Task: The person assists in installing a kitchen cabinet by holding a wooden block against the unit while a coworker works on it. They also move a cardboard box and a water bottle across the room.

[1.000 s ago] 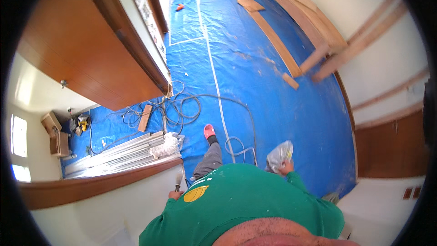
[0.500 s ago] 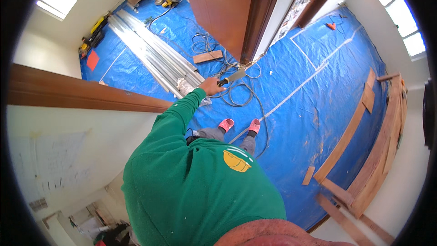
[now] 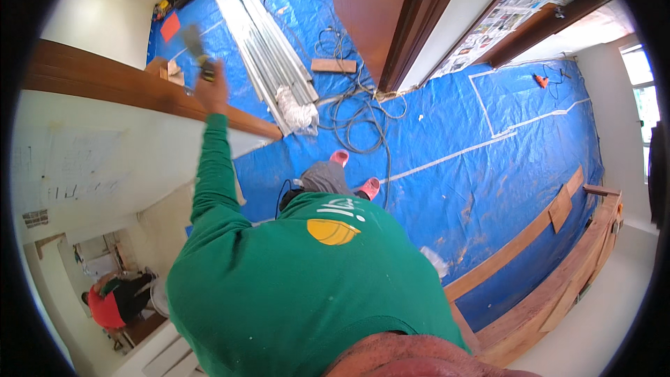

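My left hand (image 3: 213,89) is raised at the end of my outstretched arm, its fingers wrapped round the dark and yellow handle of a putty knife (image 3: 192,42). The blade points up and away, slightly blurred by motion. Hand and tool appear in front of the brown wooden door frame (image 3: 91,73), and I cannot tell whether they touch it. My right hand is out of sight. A blurred whitish thing (image 3: 436,263) shows beside my torso on the right; its kind is unclear.
Blue sheeting (image 3: 447,202) covers the floor. Long metal profiles (image 3: 262,42), a plastic-wrapped bundle (image 3: 296,110) and looped cables (image 3: 359,126) lie ahead, near a brown door (image 3: 366,14). Timber boards (image 3: 558,286) line the right wall. A person in red (image 3: 108,307) bends at lower left.
My left hand has swung left and upward with the putty knife, toward the door frame. My body and feet have shifted. The person in red has come into view.
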`<control>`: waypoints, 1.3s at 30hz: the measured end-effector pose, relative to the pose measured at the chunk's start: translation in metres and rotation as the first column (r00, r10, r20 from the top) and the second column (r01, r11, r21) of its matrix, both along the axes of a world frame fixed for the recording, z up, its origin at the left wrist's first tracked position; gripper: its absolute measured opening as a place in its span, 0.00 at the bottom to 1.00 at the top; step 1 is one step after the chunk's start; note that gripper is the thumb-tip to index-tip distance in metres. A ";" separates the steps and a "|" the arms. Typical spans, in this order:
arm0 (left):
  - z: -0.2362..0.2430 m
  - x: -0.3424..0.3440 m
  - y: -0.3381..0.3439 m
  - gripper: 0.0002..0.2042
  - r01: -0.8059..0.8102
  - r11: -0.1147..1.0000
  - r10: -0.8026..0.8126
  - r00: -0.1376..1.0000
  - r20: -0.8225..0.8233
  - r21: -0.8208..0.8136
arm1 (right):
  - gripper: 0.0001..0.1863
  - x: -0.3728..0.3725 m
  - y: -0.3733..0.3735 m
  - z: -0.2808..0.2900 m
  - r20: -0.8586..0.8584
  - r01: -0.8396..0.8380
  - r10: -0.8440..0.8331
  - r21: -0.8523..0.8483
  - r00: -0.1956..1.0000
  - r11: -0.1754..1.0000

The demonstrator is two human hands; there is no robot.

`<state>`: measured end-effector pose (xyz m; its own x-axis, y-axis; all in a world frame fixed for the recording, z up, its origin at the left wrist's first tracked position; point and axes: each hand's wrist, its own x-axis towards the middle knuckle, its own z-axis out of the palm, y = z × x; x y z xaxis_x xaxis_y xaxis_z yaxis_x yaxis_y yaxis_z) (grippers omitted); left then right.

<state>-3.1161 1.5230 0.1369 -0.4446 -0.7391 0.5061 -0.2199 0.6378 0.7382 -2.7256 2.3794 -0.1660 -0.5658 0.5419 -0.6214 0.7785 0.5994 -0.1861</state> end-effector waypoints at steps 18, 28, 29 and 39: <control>0.215 0.040 -0.194 0.09 -0.474 0.855 0.035 0.456 -0.890 -0.209 | 0.27 -0.420 -0.150 0.054 -0.104 -0.637 0.628 -0.149 0.771 0.757; 0.223 0.042 -0.188 0.15 -0.538 0.623 -0.036 0.705 -0.708 -0.568 | 0.25 -0.583 -0.361 0.029 -0.301 -0.815 0.760 -0.279 0.577 0.508; 0.220 0.045 -0.189 0.14 -0.541 0.585 -0.021 0.734 -0.678 -0.604 | 0.25 -0.602 -0.378 0.032 -0.306 -0.821 0.764 -0.277 0.568 0.499; 0.221 0.025 -0.185 0.12 -0.620 0.618 0.008 0.620 -0.785 -0.483 | 0.24 -0.743 -0.504 0.006 -0.317 -0.900 0.843 -0.132 0.435 0.415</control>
<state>-3.0914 1.3383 0.3574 0.4264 -0.0622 0.9024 -0.1768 0.9727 0.1506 -3.4685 1.8749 -0.1600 -0.7468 -0.4651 -0.4753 -0.2051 0.8410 -0.5007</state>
